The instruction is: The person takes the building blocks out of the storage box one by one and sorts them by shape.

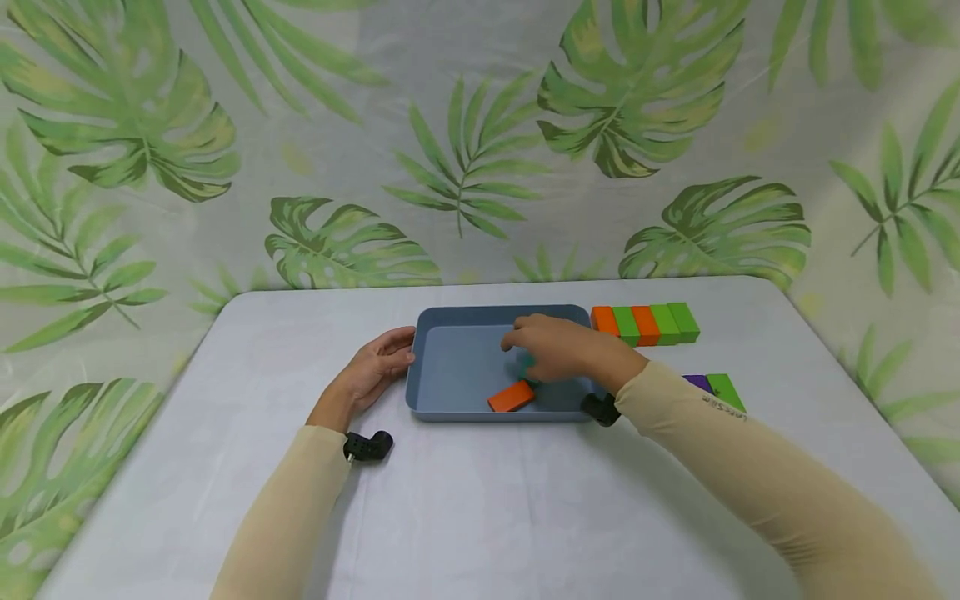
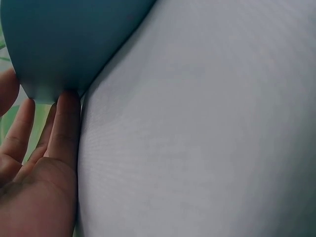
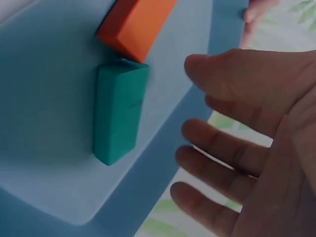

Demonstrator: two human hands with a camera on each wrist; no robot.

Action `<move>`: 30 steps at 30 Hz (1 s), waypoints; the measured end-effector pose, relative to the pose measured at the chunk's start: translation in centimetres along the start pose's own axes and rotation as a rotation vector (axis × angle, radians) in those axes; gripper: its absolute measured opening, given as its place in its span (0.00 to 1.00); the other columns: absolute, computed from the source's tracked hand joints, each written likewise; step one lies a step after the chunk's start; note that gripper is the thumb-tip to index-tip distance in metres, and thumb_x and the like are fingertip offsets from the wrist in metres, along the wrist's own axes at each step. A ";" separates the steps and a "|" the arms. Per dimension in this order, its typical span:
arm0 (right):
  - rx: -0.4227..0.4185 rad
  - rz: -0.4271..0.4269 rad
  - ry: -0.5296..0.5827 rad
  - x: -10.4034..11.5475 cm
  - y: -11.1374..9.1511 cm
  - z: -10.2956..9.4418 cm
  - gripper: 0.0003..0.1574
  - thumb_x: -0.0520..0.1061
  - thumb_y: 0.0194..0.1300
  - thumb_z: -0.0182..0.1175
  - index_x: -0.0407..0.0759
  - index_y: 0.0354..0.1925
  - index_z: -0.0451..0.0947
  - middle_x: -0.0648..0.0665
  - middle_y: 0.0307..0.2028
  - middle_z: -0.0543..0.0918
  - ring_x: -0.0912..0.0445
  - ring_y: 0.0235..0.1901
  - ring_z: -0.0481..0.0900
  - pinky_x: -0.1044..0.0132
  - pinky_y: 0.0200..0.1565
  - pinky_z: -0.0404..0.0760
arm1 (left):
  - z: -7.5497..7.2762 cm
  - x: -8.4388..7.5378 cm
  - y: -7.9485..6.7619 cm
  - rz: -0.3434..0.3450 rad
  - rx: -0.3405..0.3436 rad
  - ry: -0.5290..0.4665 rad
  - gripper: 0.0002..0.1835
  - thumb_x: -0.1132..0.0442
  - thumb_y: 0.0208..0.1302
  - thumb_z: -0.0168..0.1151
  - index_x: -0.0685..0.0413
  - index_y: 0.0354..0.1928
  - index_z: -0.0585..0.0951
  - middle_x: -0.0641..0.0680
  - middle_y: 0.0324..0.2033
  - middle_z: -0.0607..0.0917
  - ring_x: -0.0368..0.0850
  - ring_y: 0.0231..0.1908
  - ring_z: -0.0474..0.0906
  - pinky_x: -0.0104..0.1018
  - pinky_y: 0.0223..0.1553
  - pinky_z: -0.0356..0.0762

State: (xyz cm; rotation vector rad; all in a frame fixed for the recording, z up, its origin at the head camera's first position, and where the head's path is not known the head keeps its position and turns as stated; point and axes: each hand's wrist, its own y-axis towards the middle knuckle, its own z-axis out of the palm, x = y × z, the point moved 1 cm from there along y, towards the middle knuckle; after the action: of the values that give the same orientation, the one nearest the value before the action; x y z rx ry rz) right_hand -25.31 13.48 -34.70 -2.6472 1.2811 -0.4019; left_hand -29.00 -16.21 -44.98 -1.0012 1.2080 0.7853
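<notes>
A blue-grey tray point(image 1: 465, 358) lies on the table. My left hand point(image 1: 377, 367) is at its left end; in the left wrist view, the fingertips point(image 2: 69, 98) touch the tray's outer wall point(image 2: 64, 49). My right hand point(image 1: 555, 346) hovers over the tray's right half, fingers spread and holding nothing. Below it lies a teal block point(image 3: 118, 113), mostly hidden by the hand in the head view. An orange block point(image 1: 512, 396) lies in the tray near its front wall, one end close against the teal block.
Right of the tray's far corner stands a row of several orange and green blocks point(image 1: 647, 325). Nearer, a purple block point(image 1: 699, 382) and a green block point(image 1: 725, 392) lie side by side, partly behind the right sleeve. A leaf-patterned cloth point(image 1: 480, 167) hangs behind the white table point(image 1: 450, 508).
</notes>
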 end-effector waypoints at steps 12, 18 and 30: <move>0.110 0.247 -0.062 -1.4 1.5 1.9 0.35 0.56 0.67 0.63 0.38 0.64 0.72 0.36 0.60 0.76 0.45 0.55 0.76 0.50 0.57 0.79 | 0.2 -0.2 -0.2 0.002 -0.001 0.008 0.33 0.70 0.71 0.52 0.60 0.76 0.55 0.63 0.75 0.59 0.53 0.71 0.62 0.25 0.56 0.72; 0.086 0.206 -0.021 -1.9 1.9 2.4 0.36 0.50 0.66 0.64 0.39 0.68 0.70 0.35 0.64 0.75 0.44 0.63 0.74 0.49 0.64 0.75 | 0.2 -0.2 -0.3 -0.006 -0.010 0.017 0.33 0.69 0.71 0.53 0.59 0.76 0.56 0.62 0.75 0.60 0.52 0.71 0.62 0.24 0.55 0.72; 0.080 0.239 -0.040 -1.7 2.4 2.5 0.31 0.47 0.63 0.67 0.35 0.59 0.73 0.36 0.54 0.77 0.49 0.45 0.75 0.56 0.51 0.80 | 0.1 -0.2 -0.3 0.003 0.001 0.005 0.34 0.70 0.72 0.51 0.59 0.77 0.55 0.62 0.76 0.59 0.56 0.74 0.57 0.24 0.56 0.72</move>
State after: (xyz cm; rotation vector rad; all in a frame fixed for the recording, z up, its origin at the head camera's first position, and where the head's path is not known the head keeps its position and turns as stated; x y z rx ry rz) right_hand -27.27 13.42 -37.98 -2.3880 1.5119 -0.3536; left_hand -28.77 -16.20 -44.70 -1.0010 1.2144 0.7849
